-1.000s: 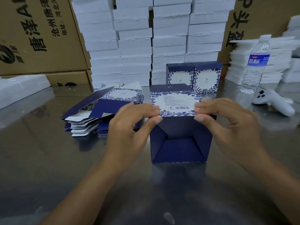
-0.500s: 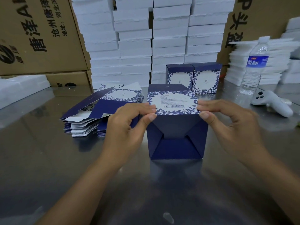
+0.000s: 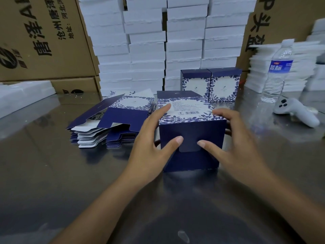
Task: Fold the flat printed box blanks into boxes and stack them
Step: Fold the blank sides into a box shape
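A navy box with blue leaf print (image 3: 191, 131) lies on its side on the steel table, its end flaps closed toward me. My left hand (image 3: 154, 143) clasps its left side, index finger on the printed top face and thumb pressing the end flap. My right hand (image 3: 233, 147) wraps the right side, thumb pressing the same flap. A pile of flat printed blanks (image 3: 109, 124) lies to the left. Two folded boxes (image 3: 211, 85) stand side by side behind.
Stacks of white foam boxes (image 3: 149, 41) and brown cartons (image 3: 40, 36) form a wall at the back. A water bottle (image 3: 277, 71) and a white controller (image 3: 295, 111) sit at the right, before more white foam trays (image 3: 302, 67). A foam tray (image 3: 22, 95) lies far left.
The open end flaps have been folded shut. Both hands moved from pinching the top edge down to clasp the box sides, thumbs now on the closed end.
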Available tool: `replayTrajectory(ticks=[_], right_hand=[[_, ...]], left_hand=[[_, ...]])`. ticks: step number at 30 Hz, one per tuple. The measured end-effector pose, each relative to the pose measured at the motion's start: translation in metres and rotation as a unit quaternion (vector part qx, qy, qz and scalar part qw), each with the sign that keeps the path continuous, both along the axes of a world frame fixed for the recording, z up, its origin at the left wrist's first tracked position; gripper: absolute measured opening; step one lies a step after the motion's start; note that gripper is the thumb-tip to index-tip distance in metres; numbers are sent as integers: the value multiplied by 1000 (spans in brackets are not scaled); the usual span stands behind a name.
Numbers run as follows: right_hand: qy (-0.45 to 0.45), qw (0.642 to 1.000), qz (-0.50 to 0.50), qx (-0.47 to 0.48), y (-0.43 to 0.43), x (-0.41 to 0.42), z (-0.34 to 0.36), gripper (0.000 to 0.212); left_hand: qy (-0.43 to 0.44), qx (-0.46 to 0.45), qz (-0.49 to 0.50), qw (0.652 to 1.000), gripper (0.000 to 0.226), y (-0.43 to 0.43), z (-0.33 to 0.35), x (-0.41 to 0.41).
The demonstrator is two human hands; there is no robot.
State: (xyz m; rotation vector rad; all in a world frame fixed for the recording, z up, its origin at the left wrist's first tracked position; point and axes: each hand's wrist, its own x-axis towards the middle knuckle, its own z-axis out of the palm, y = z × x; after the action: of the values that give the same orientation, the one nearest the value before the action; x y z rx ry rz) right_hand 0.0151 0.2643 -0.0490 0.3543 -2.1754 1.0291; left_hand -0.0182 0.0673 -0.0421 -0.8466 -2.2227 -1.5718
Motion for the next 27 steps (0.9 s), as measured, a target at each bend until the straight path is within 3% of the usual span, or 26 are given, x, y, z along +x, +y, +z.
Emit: replayTrajectory(ticks=[7,14,19,23,27], right_hand=[[69,996,-59,-1,-7,2,0,57],[85,993,-85,5,-10,4,2,60],[69,996,-64,-4,-11,8,6,54],[22,993,-10,-120,-14,10,12,46],[23,959,59,-278,-12,7,18,14]], left_hand=[[77,30,98,992,46,9,-2,8],[89,19,121,988,44,11,0,13],[75,14,85,993,61,7,3,13],[-22,65,2,998,81,7,3,10],[-67,134,-6,989,52,5,6,2]])
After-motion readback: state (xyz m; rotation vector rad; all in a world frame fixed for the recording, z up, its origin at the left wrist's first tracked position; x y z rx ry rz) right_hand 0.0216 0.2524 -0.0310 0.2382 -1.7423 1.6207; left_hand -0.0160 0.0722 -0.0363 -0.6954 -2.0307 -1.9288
